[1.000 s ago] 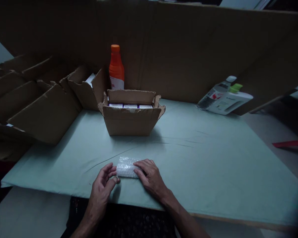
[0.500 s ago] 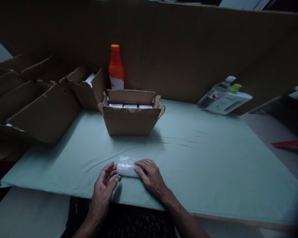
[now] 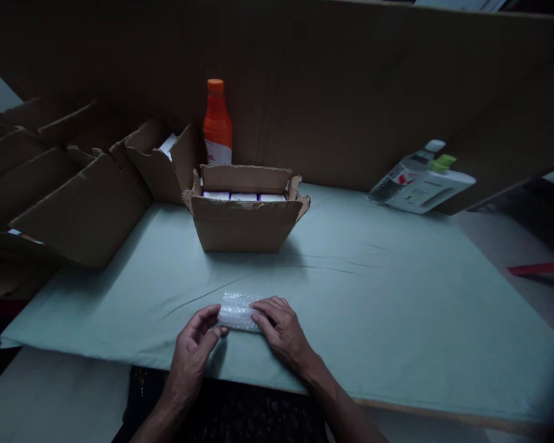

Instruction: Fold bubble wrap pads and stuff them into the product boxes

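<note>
A small roll of clear bubble wrap (image 3: 238, 312) lies on the green-covered table near its front edge. Whether anything is inside the wrap I cannot make out. My right hand (image 3: 279, 326) grips its right end, thumb in front and fingers over the top. At the left end, my left hand (image 3: 197, 339) is curled, its fingertips at the upper corner and its thumb low at the front. An open cardboard box (image 3: 242, 227) stands beyond my hands, with several white-topped, purple-edged packs (image 3: 244, 197) inside.
More open cardboard boxes (image 3: 78, 209) crowd the left side. An orange bottle (image 3: 218, 126) stands behind the middle box. At back right, a clear bottle (image 3: 397, 178) and a white jug with a green cap (image 3: 431, 191) lean by the cardboard wall (image 3: 332, 92).
My left fingers have closed in slightly on the left end of the bubble wrap. My right hand keeps its hold. The view has shifted a little.
</note>
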`<state>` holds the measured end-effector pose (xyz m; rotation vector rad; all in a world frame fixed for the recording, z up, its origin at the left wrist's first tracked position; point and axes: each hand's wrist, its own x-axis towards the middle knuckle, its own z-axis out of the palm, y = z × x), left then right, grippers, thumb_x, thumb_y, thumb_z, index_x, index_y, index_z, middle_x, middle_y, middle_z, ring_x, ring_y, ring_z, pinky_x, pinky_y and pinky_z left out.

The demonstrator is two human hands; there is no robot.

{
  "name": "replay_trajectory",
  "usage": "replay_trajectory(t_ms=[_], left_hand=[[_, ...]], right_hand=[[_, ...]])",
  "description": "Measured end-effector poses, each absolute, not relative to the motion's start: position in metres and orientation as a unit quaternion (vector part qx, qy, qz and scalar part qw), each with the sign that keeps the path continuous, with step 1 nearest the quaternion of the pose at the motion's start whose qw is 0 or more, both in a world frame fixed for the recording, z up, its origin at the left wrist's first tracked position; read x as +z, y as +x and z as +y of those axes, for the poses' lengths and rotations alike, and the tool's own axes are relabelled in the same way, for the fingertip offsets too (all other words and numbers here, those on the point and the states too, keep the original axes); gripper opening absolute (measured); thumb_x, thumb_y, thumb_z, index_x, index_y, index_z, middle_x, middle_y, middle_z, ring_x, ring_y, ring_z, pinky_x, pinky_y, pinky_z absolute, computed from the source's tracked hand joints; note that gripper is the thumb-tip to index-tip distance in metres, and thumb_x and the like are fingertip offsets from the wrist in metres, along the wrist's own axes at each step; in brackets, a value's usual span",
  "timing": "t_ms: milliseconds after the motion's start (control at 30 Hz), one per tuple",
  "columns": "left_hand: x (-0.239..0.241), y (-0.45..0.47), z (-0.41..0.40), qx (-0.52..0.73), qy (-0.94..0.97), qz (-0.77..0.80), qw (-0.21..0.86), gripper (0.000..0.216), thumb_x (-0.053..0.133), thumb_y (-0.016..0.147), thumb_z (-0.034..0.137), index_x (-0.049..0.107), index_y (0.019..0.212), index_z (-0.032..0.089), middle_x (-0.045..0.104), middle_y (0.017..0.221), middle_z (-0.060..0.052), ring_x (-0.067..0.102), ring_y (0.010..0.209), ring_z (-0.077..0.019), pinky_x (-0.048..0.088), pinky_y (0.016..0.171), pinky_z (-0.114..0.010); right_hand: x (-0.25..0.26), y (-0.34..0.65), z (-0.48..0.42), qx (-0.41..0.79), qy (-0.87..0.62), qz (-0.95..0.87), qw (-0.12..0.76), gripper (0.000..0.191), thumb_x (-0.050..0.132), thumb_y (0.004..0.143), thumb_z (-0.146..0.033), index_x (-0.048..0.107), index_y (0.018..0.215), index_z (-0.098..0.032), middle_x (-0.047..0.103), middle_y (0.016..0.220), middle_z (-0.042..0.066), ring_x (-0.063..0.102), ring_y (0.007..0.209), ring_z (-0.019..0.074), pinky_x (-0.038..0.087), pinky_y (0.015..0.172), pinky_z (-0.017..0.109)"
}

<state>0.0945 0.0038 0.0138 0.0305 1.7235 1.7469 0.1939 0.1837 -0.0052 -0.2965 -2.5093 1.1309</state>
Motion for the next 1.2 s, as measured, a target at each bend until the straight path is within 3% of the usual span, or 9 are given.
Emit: replay_trajectory(t_ms=[1200], left_hand=[[0.003,0.096,0.008,0.677,0.050,0.677,0.285,0.050,0.078,0.066,0.043,0.067,0.107,0.017,0.073,0.104,-0.009,0.067,0.097,-0.0246,0.053,0.085,-0.036]], right_hand=[[-0.003,0.198,0.183,0.400,-0.106,-0.895,0.168,0.013,0.062,0.093,-0.026,0.072,0.100,-0.021,0.077,0.095,0.005,0.067,0.089,0.0213,0.047,0.085,0.039]])
